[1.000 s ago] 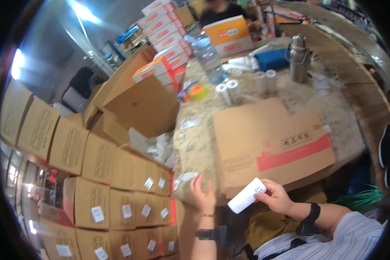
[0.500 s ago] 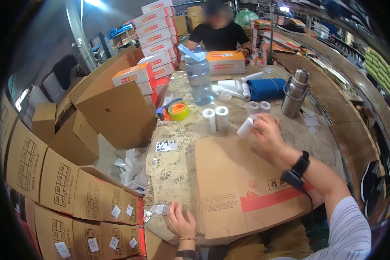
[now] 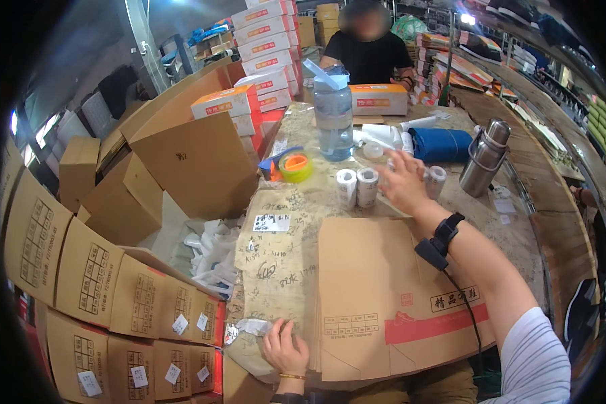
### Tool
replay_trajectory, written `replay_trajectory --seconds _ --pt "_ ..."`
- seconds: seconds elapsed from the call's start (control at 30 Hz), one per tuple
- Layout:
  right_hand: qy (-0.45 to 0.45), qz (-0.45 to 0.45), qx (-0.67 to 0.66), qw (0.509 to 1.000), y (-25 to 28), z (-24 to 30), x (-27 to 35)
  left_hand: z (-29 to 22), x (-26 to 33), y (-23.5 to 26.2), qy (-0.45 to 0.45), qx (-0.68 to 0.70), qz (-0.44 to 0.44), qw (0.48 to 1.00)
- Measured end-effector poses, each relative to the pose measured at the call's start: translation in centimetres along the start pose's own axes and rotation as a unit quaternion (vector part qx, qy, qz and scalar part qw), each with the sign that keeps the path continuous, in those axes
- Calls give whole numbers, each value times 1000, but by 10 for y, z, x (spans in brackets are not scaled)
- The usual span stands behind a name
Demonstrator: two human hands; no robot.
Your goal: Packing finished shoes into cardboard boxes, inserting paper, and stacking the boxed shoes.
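My left hand (image 3: 286,347) rests at the table's near edge, beside a flattened brown cardboard box (image 3: 357,283). Its fingers are loosely bent and slightly apart, with nothing in them. Touching distance away lies a crumpled pale scrap (image 3: 254,326). Reaching over the table, my right hand (image 3: 405,178) bends its fingers around a white roll (image 3: 389,163), of which only a sliver shows. Two upright white rolls, a left one (image 3: 346,190) and a right one (image 3: 367,188), stand just left of that hand. Another small roll (image 3: 435,180) is on its right.
A large water bottle (image 3: 333,124), tape rolls (image 3: 295,165), a blue bundle (image 3: 441,145) and a steel flask (image 3: 485,158) stand farther back. Open cartons (image 3: 192,165) and standing brown boxes (image 3: 91,276) line the left. Across the table sits another person (image 3: 370,50).
My right hand has moved away from me and left with the white roll, toward the two upright rolls. My left hand stays at the near edge. The whole view has shifted slightly.
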State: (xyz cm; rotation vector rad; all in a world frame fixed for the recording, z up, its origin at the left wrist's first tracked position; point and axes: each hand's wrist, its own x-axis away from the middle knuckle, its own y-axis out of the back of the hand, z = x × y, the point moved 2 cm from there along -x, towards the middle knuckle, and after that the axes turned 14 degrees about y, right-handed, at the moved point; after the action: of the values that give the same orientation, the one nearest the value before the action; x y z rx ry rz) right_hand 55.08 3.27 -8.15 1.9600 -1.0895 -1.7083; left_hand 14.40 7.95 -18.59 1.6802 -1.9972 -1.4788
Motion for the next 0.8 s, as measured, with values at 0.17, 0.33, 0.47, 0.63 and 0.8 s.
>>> replay_trajectory --seconds 0.17,0.33,0.47,0.63,0.8 --pt "31 75 -7 997 5 1 4 -3 0 0 2 -2 -6 1000" --pt "-121 -23 -302 946 47 13 30 -3 2 2 -5 6 -20 1000" --pt "-312 -105 -644 690 103 62 88 4 7 4 -1 -8 -32 999" --pt "-417 -140 -762 476 180 131 134 12 5 10 10 52 7 999" --pt "-439 -212 -762 426 209 168 158 -37 18 49 173 432 159 871"
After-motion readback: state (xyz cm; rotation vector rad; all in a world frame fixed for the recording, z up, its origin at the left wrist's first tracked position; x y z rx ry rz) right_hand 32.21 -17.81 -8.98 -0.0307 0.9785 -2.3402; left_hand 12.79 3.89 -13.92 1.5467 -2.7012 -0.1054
